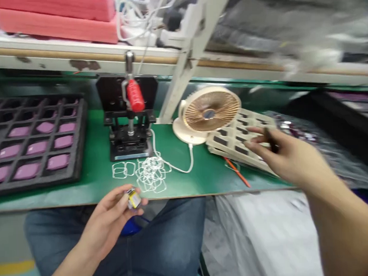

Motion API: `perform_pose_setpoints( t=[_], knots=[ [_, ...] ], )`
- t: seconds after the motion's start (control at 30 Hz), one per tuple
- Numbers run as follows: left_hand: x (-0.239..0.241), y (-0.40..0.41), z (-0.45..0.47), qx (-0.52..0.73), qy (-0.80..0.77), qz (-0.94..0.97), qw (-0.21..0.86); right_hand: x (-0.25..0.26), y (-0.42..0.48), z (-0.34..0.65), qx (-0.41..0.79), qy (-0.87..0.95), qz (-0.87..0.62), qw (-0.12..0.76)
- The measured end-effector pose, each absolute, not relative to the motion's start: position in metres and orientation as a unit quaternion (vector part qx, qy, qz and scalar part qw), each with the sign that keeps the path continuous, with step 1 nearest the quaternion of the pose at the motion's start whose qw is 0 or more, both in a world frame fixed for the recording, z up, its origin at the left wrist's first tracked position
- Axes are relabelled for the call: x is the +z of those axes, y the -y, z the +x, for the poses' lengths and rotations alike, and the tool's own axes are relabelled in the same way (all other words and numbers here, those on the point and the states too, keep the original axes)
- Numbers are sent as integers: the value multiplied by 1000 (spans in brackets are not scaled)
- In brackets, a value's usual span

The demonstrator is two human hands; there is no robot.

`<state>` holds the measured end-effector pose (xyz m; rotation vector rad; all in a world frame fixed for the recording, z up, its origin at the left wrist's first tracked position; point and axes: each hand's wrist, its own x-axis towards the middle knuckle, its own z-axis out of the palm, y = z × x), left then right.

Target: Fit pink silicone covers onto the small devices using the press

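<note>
No lettering can be read: the marks on the red handle (135, 95) beyond the left fingers (121, 204) and on the fan hub (209, 114) farther right are too blurred.

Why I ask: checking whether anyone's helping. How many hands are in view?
2: the left hand by the bench's front edge, holding a small yellow-marked part, and the right hand, blurred, over the beige tray. No others show.
</note>
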<state>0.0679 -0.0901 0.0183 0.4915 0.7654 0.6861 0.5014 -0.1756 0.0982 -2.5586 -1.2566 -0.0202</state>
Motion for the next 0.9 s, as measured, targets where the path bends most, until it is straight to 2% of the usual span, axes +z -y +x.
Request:
perform_pose_setpoints(
  t=[0.07, 0.13, 0.2, 0.33, 0.63, 0.9],
  knots=[
    [14, 88, 74, 346, -331, 237, 845, 83, 179, 454, -10, 491, -824, 282],
    [12, 87, 79, 363, -318, 235, 844, 63, 179, 392, 60, 536, -733, 414],
    [12, 89, 83, 381, -317, 233, 837, 41, 175, 329, 147, 554, -662, 483],
    [15, 94, 85, 436, -335, 243, 799, 6, 156, 240, 182, 569, -540, 593],
    [6, 95, 80, 506, -369, 262, 734, -12, 141, 215, 170, 599, -484, 614],
    [-2, 95, 79, 508, -361, 299, 723, -18, 137, 214, 168, 601, -480, 616]
  ],
)
